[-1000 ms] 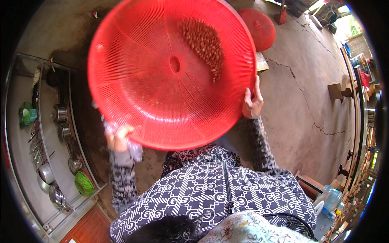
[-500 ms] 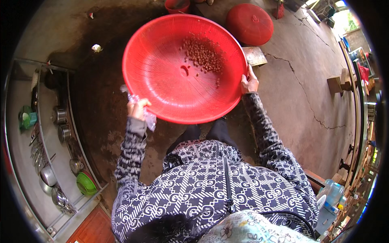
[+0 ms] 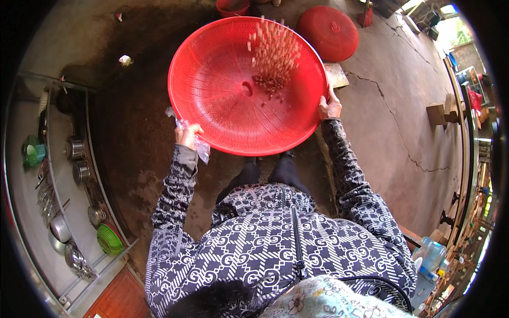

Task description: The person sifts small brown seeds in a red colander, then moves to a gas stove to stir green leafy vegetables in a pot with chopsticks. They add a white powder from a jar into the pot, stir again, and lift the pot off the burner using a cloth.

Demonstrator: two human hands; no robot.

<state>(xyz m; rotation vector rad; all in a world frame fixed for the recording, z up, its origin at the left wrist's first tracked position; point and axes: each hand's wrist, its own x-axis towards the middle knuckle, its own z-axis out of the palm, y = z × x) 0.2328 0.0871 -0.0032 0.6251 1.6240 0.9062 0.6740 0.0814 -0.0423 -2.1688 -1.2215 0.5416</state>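
A rack (image 3: 69,175) of pots runs along the floor's left edge. The left hand (image 3: 188,135) is closed on the red basket's (image 3: 222,90) near-left rim, a crumpled clear bag (image 3: 200,148) pinched with it. Brown beans (image 3: 271,58) fly above the basket's far right. The right hand (image 3: 330,106) clasps the right rim.

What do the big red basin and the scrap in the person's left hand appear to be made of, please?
The red basin looks like moulded plastic: uniform glossy colour, fine ribbing or mesh over its inside. The scrap held against its rim by the left hand seems thin clear plastic film, crinkled and see-through.
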